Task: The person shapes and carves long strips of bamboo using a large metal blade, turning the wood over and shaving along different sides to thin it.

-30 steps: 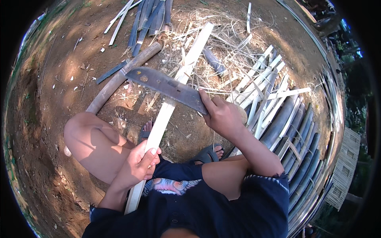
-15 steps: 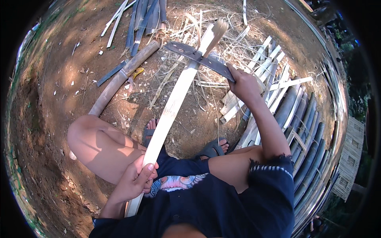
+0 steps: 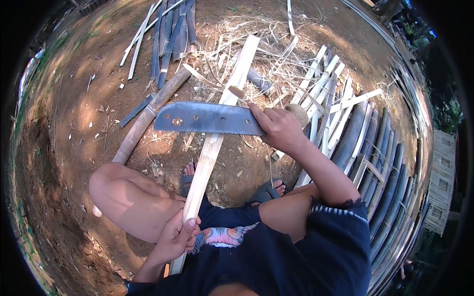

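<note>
A long pale bamboo strip (image 3: 201,170) slants from my lap up and away over the ground. Close to my lap, my left hand (image 3: 178,237) is wrapped round its near end, thumb on top. My right hand (image 3: 279,127) grips a machete (image 3: 210,118), fingers closed where its handle meets the dark, broad blade; the rounded handle end shows behind the knuckles. The blade spans the strip from right to left, broad face up, hiding a stretch of it. Whether blade and strip touch, I cannot tell. A thin shaving (image 3: 200,75) curls beside the strip's far part.
Split bamboo pieces (image 3: 340,116) and dark poles (image 3: 385,170) are stacked on the right. A round wooden pole (image 3: 148,112) lies left, by my bent knee. Dark slats (image 3: 173,32) rest at the far left, near shavings (image 3: 269,52) strewn over the dirt.
The machete has come back toward me along the strip and turned so its broad face shows. The wide peeled curl at the strip's far end no longer stands there. My left hand keeps its hold.
</note>
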`<state>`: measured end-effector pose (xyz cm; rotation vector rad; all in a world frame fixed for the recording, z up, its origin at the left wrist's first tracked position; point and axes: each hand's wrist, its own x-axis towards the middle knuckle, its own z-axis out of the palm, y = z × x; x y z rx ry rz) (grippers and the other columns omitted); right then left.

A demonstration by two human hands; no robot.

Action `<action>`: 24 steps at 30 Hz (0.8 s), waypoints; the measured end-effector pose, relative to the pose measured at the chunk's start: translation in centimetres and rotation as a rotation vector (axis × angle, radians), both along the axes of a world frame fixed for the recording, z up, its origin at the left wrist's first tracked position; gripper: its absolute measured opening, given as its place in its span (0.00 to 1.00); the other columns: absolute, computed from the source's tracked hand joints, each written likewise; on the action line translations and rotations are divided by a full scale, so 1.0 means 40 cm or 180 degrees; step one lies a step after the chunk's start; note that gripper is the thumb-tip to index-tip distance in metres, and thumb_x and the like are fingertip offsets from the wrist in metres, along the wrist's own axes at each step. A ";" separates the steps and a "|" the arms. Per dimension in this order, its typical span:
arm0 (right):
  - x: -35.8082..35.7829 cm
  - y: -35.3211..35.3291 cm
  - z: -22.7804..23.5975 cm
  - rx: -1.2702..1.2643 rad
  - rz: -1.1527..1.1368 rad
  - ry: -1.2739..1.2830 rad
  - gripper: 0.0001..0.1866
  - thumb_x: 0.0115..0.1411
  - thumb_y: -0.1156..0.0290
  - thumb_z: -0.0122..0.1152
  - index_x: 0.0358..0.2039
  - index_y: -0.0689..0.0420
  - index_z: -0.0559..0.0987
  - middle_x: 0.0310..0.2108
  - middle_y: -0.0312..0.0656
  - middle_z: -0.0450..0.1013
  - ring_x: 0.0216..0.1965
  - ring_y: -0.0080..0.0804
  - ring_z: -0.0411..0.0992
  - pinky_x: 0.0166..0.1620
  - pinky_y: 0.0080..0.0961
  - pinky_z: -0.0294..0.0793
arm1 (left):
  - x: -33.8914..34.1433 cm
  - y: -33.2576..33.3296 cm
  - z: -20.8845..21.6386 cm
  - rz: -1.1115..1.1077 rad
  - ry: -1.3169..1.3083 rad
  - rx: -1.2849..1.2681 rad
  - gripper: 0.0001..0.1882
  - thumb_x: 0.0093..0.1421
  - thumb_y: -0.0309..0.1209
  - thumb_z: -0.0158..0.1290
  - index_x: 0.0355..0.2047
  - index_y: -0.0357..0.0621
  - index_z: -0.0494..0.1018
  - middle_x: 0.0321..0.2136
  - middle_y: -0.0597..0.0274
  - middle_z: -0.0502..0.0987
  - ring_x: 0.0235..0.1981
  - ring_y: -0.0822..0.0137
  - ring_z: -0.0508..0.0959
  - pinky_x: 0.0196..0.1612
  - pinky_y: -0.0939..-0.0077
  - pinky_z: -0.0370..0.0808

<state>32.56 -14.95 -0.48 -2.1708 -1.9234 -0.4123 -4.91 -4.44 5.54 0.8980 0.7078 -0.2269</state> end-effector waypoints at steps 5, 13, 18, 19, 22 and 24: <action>0.239 -0.047 -0.073 0.0150 -0.1164 0.0256 0.21 0.57 0.70 0.60 0.52 0.56 0.76 0.29 0.46 0.78 0.27 0.48 0.79 0.32 0.43 0.79 | -0.015 -0.003 -0.007 -0.0375 -0.0019 0.0328 0.12 0.75 0.38 0.43 0.45 0.42 0.63 0.24 0.69 0.63 0.15 0.83 0.57 0.18 0.85 0.58; 0.098 -0.006 0.019 0.0154 -0.1123 0.0233 0.27 0.53 0.70 0.64 0.55 0.55 0.76 0.30 0.43 0.78 0.28 0.44 0.79 0.33 0.40 0.80 | 0.109 0.077 -0.045 -0.0317 0.0026 0.0628 0.10 0.75 0.37 0.43 0.46 0.43 0.65 0.24 0.71 0.67 0.15 0.85 0.61 0.17 0.86 0.58; 0.134 -0.026 0.035 0.0253 -0.0591 -0.0558 0.31 0.46 0.73 0.68 0.54 0.54 0.77 0.26 0.40 0.76 0.26 0.37 0.77 0.33 0.36 0.79 | 0.116 0.081 -0.042 -0.0482 0.0004 0.0938 0.12 0.75 0.40 0.43 0.43 0.43 0.66 0.22 0.71 0.65 0.14 0.83 0.61 0.16 0.86 0.59; 0.212 -0.049 0.038 0.0462 -0.0860 -0.0315 0.21 0.53 0.72 0.62 0.49 0.57 0.78 0.25 0.44 0.76 0.27 0.40 0.79 0.30 0.37 0.79 | 0.094 0.084 -0.041 -0.0557 -0.0061 0.1009 0.11 0.75 0.39 0.43 0.40 0.45 0.65 0.21 0.70 0.65 0.14 0.83 0.60 0.15 0.86 0.57; 0.281 -0.078 0.048 0.0333 -0.1622 0.0417 0.23 0.55 0.71 0.63 0.53 0.60 0.77 0.31 0.49 0.79 0.31 0.47 0.79 0.36 0.41 0.80 | 0.083 0.080 -0.046 -0.0759 -0.0253 0.1540 0.11 0.75 0.39 0.43 0.41 0.45 0.65 0.21 0.71 0.64 0.13 0.83 0.59 0.15 0.87 0.56; 0.171 -0.034 0.042 0.0217 -0.1483 0.0572 0.24 0.56 0.70 0.62 0.54 0.59 0.77 0.32 0.50 0.79 0.31 0.49 0.79 0.38 0.42 0.80 | 0.114 0.093 -0.044 -0.0600 -0.0083 0.1344 0.10 0.75 0.38 0.43 0.41 0.45 0.64 0.21 0.71 0.64 0.13 0.83 0.59 0.15 0.86 0.56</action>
